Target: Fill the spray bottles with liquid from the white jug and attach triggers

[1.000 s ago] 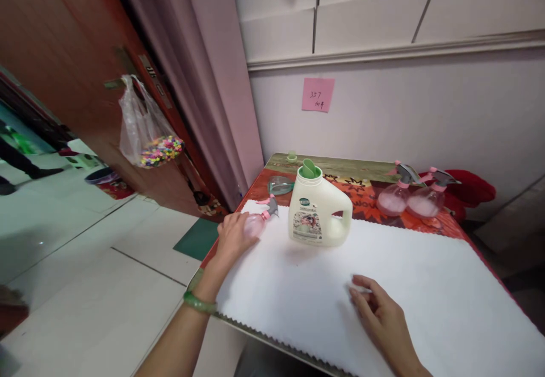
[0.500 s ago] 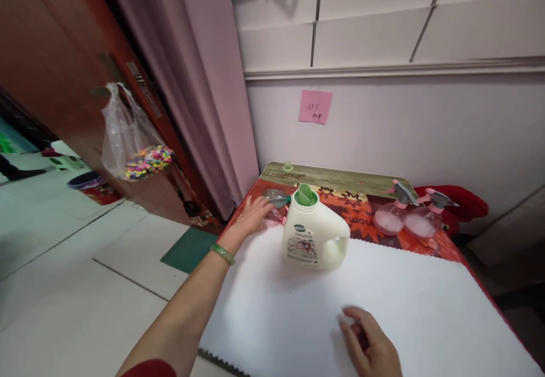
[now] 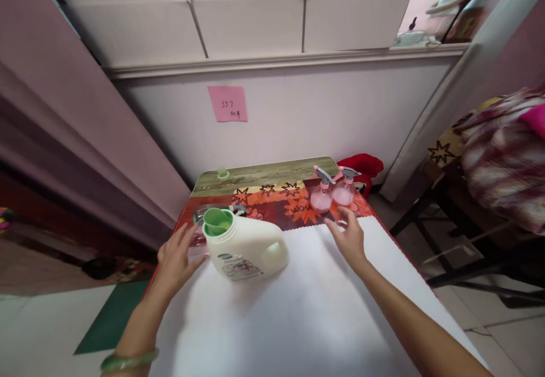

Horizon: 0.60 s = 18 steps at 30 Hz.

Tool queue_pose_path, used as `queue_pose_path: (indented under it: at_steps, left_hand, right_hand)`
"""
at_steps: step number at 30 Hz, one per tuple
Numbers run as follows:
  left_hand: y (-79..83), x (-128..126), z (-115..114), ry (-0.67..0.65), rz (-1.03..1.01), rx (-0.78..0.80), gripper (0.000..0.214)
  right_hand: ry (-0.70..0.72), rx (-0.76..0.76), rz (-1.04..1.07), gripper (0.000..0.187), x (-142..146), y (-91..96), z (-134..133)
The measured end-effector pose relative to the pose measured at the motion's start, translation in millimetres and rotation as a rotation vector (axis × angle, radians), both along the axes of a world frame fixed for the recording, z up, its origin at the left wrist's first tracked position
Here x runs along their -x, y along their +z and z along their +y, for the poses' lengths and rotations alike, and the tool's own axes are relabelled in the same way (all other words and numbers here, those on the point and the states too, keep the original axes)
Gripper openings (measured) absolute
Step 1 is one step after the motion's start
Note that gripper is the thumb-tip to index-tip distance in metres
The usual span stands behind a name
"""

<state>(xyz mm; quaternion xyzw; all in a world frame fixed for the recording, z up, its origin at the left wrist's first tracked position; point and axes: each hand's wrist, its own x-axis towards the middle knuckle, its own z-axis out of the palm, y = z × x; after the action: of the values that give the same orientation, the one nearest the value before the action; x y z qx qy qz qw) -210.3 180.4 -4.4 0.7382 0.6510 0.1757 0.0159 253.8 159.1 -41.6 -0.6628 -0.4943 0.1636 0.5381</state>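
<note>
A cream-white detergent jug with a green pouring neck stands on the white mat. Just left of it is my left hand, fingers spread and holding nothing; I cannot tell whether the thumb touches the jug. Partly hidden behind the jug and that hand lies a clear bottle with a greenish end; a grey spray head shows beside it. Over the mat's far right edge, my right hand is open, just in front of two spray bottles of pink liquid with pink-and-grey trigger heads.
A small green cap sits at the far left of the patterned table. A pink note is stuck on the wall behind. A red item lies past the right corner, and checked cloth rests on dark furniture at right.
The view has swung right. My right hand has moved from the near mat to the spray bottles. My left hand has drawn back from the lying bottle to the jug's side.
</note>
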Motion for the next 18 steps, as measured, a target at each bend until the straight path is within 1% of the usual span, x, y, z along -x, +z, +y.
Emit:
queue_pose_path:
  at_steps: [2, 3, 5, 8, 10, 12, 14, 15, 16, 18]
  left_hand:
    - [-1.9, 4, -25, 0.110, -0.146, -0.073, 0.073]
    - [-4.2, 6, -39, 0.182, -0.214, -0.094, 0.073]
    - [-10.4, 10, -70, 0.326, -0.325, -0.040, 0.070]
    - [-16.5, 12, -111, 0.509, -0.550, 0.000, 0.067]
    - [-11.6, 8, -131, 0.607, -0.650, -0.014, 0.064]
    - [3.4, -2, -143, 0.686, -0.723, -0.034, 0.063]
    - [26.9, -19, -148, 0.727, -0.796, -0.083, 0.067]
    - [40.6, -30, -150, 0.727, -0.816, -0.141, 0.068]
    - [54.5, -43, -150, 0.684, -0.804, -0.207, 0.065]
    - [80.6, -74, -151, 0.525, -0.793, -0.346, 0.053]
  right_hand:
    - [-0.113, -0.017, -0.112, 0.073, -14, -2.3, 42]
    - [-0.120, -0.003, -0.143, 0.075, -18, -4.8, 59]
    - [-0.096, 0.033, -0.167, 0.077, -21, -11.1, 88]
    - [-0.046, 0.091, -0.149, 0.077, -21, -20.6, 114]
    - [-0.024, 0.124, -0.141, 0.080, -20, -25.2, 122]
    - [-0.016, 0.137, -0.145, 0.082, -17, -26.8, 123]
    - [-0.014, 0.130, -0.155, 0.082, -14, -23.2, 117]
    - [-0.012, 0.114, -0.171, 0.080, -13, -18.8, 112]
    - [-0.007, 0.090, -0.195, 0.076, -11, -12.6, 105]
    - [0.006, 0.029, -0.257, 0.068, -5, 5.5, 85]
